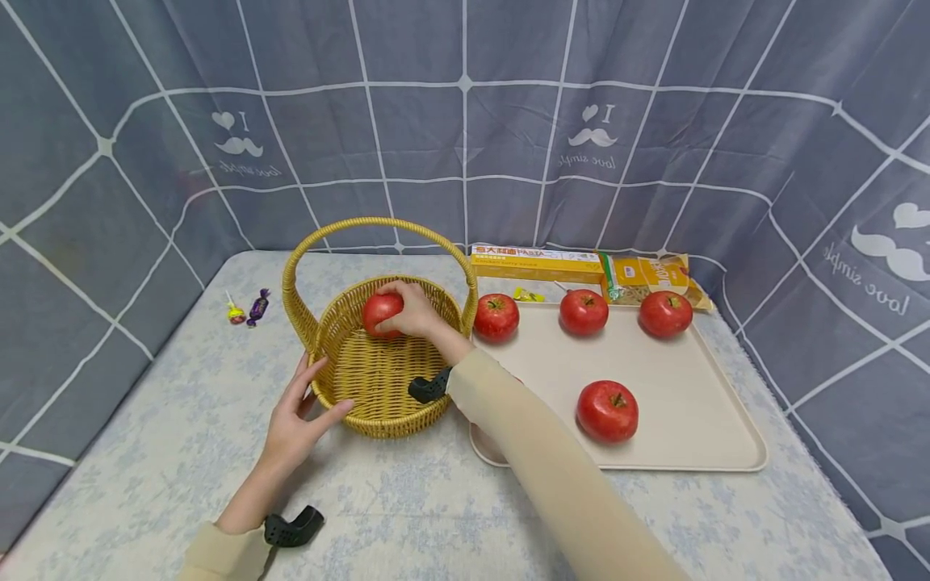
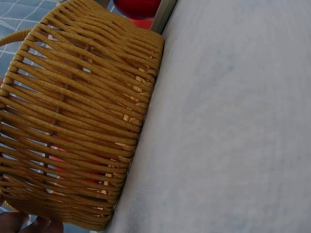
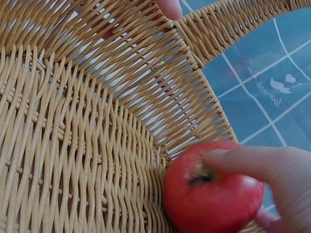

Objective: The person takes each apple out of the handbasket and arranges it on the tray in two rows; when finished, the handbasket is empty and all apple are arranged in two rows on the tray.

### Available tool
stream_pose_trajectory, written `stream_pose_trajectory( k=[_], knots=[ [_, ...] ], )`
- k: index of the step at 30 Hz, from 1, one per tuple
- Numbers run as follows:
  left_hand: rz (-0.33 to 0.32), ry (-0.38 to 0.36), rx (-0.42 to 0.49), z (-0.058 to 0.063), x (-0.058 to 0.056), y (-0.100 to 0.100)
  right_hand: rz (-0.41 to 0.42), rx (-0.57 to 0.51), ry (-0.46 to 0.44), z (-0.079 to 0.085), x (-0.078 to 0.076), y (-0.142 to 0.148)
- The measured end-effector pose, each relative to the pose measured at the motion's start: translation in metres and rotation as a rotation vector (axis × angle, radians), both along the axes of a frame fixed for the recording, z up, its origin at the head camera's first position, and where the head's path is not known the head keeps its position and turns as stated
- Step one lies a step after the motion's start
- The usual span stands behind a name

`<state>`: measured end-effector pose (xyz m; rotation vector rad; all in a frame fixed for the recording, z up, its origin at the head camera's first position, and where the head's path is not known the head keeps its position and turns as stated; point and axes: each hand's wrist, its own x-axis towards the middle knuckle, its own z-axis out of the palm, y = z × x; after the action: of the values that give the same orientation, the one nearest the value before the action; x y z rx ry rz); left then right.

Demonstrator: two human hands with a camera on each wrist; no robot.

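Observation:
A golden wicker basket [image 1: 385, 424] with a tall arched handle stands upright on the table. Inside, against its far wall, my right hand [image 1: 412, 311] grips a red apple [image 1: 379, 315] from above. The right wrist view shows my thumb near the stem of this apple [image 3: 209, 194]. My left hand [image 1: 294, 424] holds the basket at its left front, thumb and fingers spread along the rim. One left fingertip [image 3: 170, 7] reaches over the rim in the right wrist view. The woven outer wall [image 2: 82, 111] fills much of the left wrist view.
Right of the basket lies a beige tray [image 1: 683, 387] bearing several red apples [image 1: 607, 411], partly hidden by my right sleeve. Behind it are a yellow pasta box [image 1: 538, 265] and a yellow packet [image 1: 647, 278]. A lollipop [image 1: 235, 312] and a purple-wrapped candy [image 1: 258, 308] lie left.

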<state>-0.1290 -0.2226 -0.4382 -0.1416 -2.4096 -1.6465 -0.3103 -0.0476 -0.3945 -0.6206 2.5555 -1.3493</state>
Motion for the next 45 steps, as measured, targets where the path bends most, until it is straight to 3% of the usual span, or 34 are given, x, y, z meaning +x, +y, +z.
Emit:
stream_pose_trajectory(
  k=[8,16,19,23,28,37,41,45],
  knots=[
    [0.004,0.009,-0.015,-0.001,0.0,0.0,0.112,0.02,0.01,0.002,0.006,0.001],
    [0.005,-0.003,-0.02,-0.001,0.002,0.0,0.16,-0.125,-0.136,0.026,0.023,0.003],
    [0.009,-0.003,-0.018,0.001,0.003,0.0,0.198,-0.121,-0.101,0.043,0.03,0.008],
    [-0.001,0.005,-0.004,0.0,0.002,0.001,0.253,-0.071,0.019,0.063,0.043,0.025],
    [0.006,0.005,0.002,-0.001,0.003,0.004,0.296,-0.041,0.101,0.087,0.063,0.061],
    [0.01,0.012,0.004,-0.002,0.003,0.003,0.258,-0.097,0.127,0.118,0.089,0.16],
    [0.014,0.009,0.002,-0.001,0.002,0.003,0.181,-0.151,0.131,0.12,0.099,0.21],
    [0.015,0.018,0.001,-0.001,0.001,0.002,0.041,-0.194,0.139,0.113,0.108,0.258]
  ],
)
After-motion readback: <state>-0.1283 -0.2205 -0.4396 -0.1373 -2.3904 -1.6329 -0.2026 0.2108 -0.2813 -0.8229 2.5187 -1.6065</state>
